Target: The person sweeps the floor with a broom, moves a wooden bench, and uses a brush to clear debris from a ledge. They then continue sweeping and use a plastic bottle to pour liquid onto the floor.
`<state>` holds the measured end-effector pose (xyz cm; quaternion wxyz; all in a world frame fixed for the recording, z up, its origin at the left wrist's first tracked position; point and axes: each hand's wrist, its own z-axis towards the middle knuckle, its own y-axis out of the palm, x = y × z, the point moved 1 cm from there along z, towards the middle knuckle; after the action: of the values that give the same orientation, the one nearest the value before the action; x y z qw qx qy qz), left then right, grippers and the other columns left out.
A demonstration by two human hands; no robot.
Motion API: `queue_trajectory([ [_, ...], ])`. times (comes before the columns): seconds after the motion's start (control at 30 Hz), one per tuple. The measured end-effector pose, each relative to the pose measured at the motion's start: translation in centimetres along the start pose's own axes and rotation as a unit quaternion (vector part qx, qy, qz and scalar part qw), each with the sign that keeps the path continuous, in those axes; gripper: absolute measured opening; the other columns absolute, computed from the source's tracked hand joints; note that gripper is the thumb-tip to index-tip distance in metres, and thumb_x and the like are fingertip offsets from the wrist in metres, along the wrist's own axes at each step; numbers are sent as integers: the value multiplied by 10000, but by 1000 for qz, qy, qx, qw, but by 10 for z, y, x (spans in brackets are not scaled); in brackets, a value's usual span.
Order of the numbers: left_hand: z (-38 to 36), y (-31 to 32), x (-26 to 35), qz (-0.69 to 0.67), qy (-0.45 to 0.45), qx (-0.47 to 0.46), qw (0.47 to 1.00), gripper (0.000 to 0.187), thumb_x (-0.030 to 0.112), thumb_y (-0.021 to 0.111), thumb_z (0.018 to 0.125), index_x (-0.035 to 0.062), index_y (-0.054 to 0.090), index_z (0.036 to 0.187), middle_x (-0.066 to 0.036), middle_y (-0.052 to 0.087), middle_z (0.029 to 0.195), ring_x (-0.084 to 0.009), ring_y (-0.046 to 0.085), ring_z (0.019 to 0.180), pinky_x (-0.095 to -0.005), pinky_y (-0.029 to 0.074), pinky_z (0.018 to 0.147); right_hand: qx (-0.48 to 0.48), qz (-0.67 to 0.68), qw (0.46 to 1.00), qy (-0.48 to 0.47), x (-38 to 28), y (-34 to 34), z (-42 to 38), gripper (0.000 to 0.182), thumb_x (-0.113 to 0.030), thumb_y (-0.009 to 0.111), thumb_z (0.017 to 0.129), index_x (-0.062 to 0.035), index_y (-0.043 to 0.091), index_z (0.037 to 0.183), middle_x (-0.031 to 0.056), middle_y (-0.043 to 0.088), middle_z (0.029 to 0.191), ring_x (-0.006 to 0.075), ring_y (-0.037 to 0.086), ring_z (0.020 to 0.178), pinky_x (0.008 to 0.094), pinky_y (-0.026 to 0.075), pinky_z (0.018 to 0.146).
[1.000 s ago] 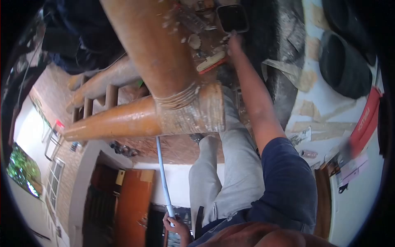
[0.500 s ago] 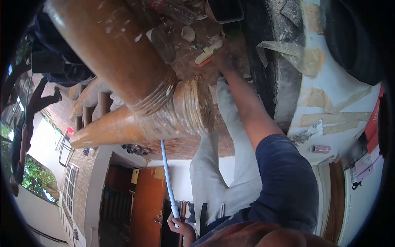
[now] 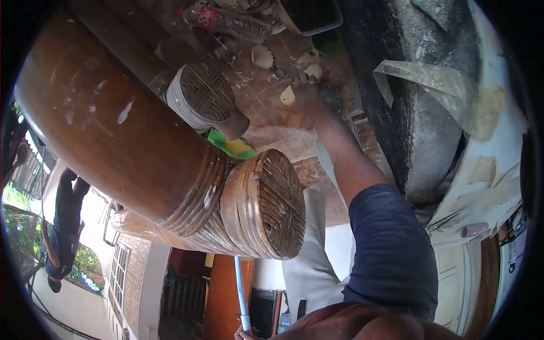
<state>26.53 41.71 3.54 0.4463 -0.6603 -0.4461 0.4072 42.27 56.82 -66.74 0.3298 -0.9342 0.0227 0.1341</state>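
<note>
The right hand (image 3: pixel 307 92) wraps its fingers round a cream, red-edged tool (image 3: pixel 287 95) over dusty floor tiles (image 3: pixel 266 113), near glossy furniture (image 3: pixel 127 122); the half-cropped left hand (image 3: pixel 243 335) grips a smooth bluish pole (image 3: pixel 241 289).

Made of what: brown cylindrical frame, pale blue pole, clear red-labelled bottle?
Brown cylindrical frame: glossy, probably varnished wood; strip-woven end suggests rattan.
Pale blue pole: smooth; painted metal or plastic, unclear.
Clear red-labelled bottle: transparent, shiny, likely plastic.

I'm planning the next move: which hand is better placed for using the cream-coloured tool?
Probably the right hand: it is at the cream-coloured tool, partly covering it. The left hand is away at the picture's bottom edge, around the pale blue pole.
</note>
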Motion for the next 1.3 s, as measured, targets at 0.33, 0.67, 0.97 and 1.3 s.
queue_trajectory([
  [0.33,2,-6,-36,-42,66,-20,997,233,118,381,876,-24,546,960,-79,532,808,-147,512,637,-236,415,507,104,255,961,1,-16,-84,-114,379,-73,553,730,-66,562,1109,200,465,1206,362,435,1135,421,377,933],
  [0.67,42,-31,-66,-150,274,-81,947,226,22,434,776,-86,582,910,-146,596,778,-219,556,670,-318,451,619,305,422,852,52,-47,-201,-356,376,-6,456,757,-126,521,1108,181,499,1085,356,504,1025,435,440,847],
  [0.97,62,-38,-112,-90,332,-33,938,246,105,446,795,-49,625,865,-199,626,810,-314,593,744,-381,449,679,477,367,798,29,-29,-279,-542,276,-42,491,756,-92,515,1027,189,557,948,391,561,848,458,474,717],
  [1.3,47,-74,-96,-12,346,-18,938,275,210,502,764,26,648,905,-203,630,842,-327,609,777,-398,459,698,599,333,688,239,97,-366,-587,275,-244,611,740,-15,558,883,200,567,844,354,556,815,438,421,751],
])
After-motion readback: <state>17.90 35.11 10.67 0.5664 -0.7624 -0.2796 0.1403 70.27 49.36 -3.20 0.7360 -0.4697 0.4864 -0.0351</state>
